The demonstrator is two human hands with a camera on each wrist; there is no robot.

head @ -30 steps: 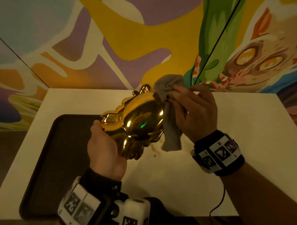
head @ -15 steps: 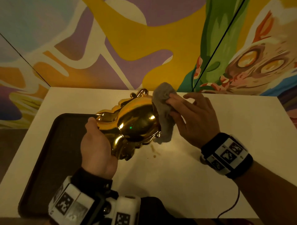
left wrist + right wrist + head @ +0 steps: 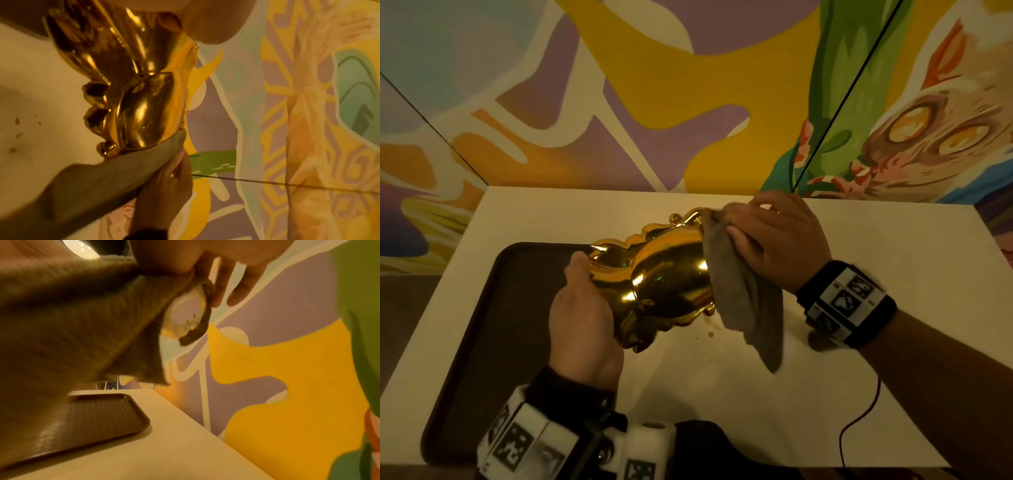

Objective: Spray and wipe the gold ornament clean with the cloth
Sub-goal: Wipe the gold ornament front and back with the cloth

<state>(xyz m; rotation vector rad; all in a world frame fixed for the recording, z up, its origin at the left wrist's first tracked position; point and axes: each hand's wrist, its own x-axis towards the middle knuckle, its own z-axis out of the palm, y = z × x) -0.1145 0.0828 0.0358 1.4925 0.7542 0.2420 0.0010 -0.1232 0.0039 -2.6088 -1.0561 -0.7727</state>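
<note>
A shiny gold ornament point(image 3: 664, 277) is held tilted above the white table point(image 3: 893, 274); my left hand point(image 3: 582, 315) grips its narrow end from the left. My right hand point(image 3: 774, 243) holds a grey cloth point(image 3: 739, 301) and presses it against the ornament's right side, with the loose end hanging down. In the left wrist view the gold ornament point(image 3: 135, 91) fills the upper left, the cloth point(image 3: 102, 183) wraps its far end and the right hand point(image 3: 164, 191) is behind it. In the right wrist view the cloth point(image 3: 68, 324) covers most of the left.
A dark brown tray point(image 3: 493, 342) lies on the table's left part, also seen as the tray point(image 3: 92, 415) in the right wrist view. Small brown spots point(image 3: 710, 334) mark the table under the ornament. A painted mural wall point(image 3: 688, 85) stands right behind the table.
The ornament has tilted and shifted slightly left. My right hand with the cloth has slid from the ornament's top end down over its right side, and more cloth now hangs below.
</note>
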